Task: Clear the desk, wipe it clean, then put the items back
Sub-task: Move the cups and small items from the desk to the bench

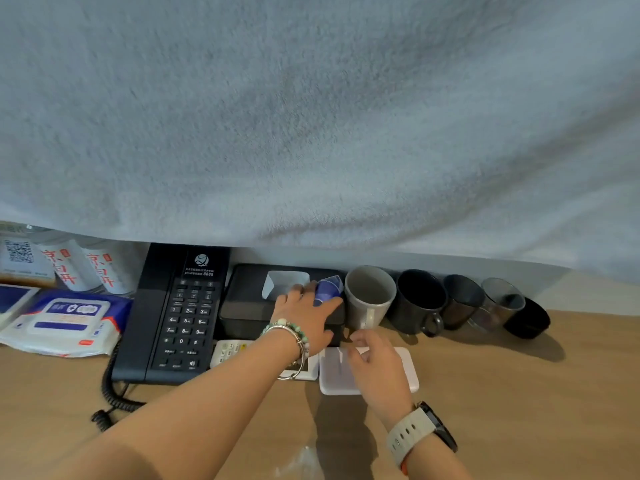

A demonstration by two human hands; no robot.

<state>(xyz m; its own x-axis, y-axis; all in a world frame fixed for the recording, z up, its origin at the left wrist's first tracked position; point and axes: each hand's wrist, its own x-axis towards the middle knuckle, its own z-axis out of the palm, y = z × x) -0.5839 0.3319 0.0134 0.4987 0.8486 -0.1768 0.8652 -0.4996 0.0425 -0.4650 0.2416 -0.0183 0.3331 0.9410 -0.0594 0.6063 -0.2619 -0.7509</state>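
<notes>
1. Phone [173, 313]: we read keypad digits 1–9, *, 0, #, plus "8888" on the label under its round logo.
2. Two bottles [69, 268]: red vertical characters; we read 凉白开.
3. Card [19, 252]: QR code; small print unreadable.
4. Wipes pack [65, 320]: label print too blurred for us.

Prob. hotel rm: wooden desk [519, 393] w/ house phone [173, 317], tissue box [242, 306], mugs [419, 299] in row, bottled water [100, 271], QR card [19, 252].

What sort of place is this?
Probably a hotel room: a black desk phone with a printed service number, two labelled water bottles beside a QR-code card, and a row of mugs lined up.
</notes>
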